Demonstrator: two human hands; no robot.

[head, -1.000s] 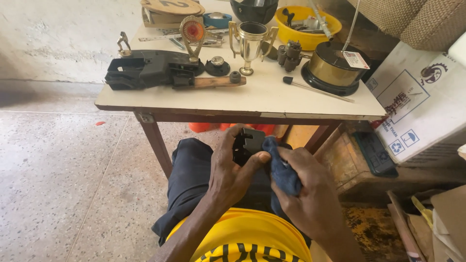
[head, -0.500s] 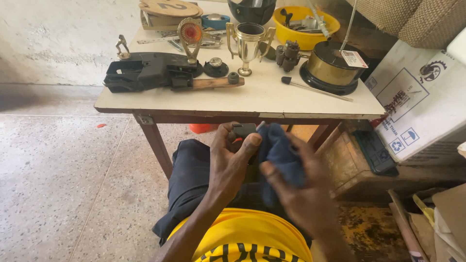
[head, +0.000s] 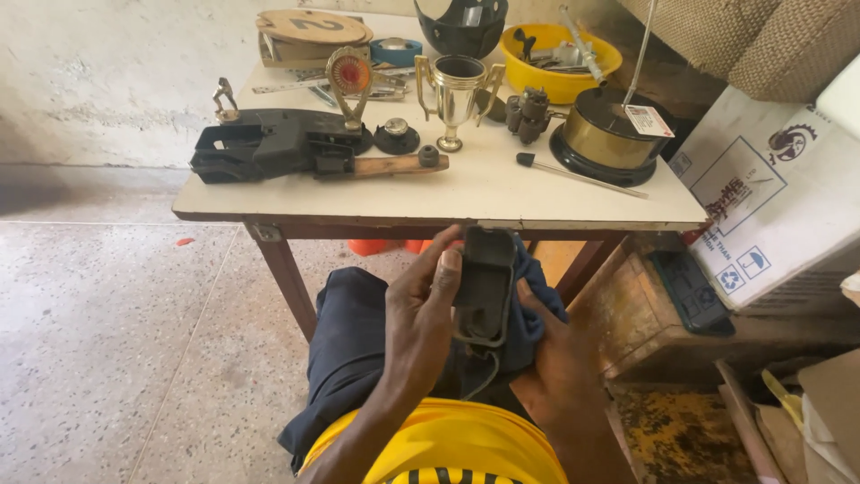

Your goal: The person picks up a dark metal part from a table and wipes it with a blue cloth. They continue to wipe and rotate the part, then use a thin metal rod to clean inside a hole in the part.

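Below table (head: 502, 193), casing (head: 485, 282) between hands

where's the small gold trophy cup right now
The gold trophy cup stands at the table's back middle, between the round medallion trophy on its left and the yellow bowl.

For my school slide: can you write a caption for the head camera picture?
Left hand and right hand hold a dark plastic casing against a blue cloth below a cluttered table.

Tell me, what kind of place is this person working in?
Probably a small repair or trophy workshop. The table holds a gold trophy cup, a yellow bowl of parts and black casings, while the left hand and right hand hold a black housing and blue cloth.
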